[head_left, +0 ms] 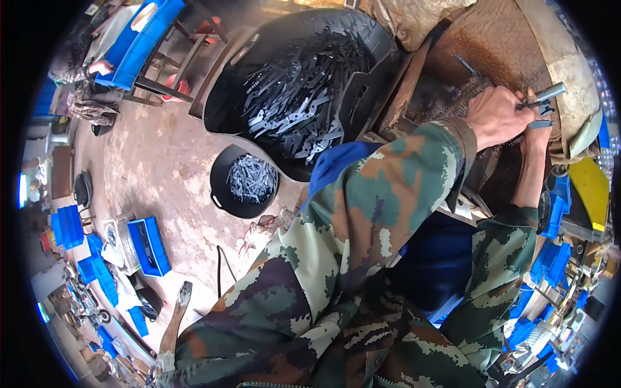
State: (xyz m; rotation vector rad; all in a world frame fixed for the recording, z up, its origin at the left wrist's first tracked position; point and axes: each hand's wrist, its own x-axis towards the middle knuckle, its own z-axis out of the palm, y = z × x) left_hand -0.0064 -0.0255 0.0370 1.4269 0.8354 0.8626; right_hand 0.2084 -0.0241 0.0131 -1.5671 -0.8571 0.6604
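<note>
Both my hands are at the upper right, close together. My left hand [497, 116] reaches across with its fingers curled round a bundle of dark flat metal pieces [543, 107]. Just beside it, my right hand [535, 141] is closed on the same bundle from the near side. A light grey metal cylinder [550, 93] sticks out to the right past the fingers. I cannot tell whether it is held or fixed behind them. A short blue-grey strip end [541, 124] shows below it. My fingers hide most of what they grip.
A large black tub [223, 107] of loose dark metal strips stands left of my hands. Nearer is a small black bucket [218, 187] of small metal pieces. Brown sheeting [501, 48] drapes behind my hands. A person's hand [100, 67] shows by blue bins [119, 71] at far left.
</note>
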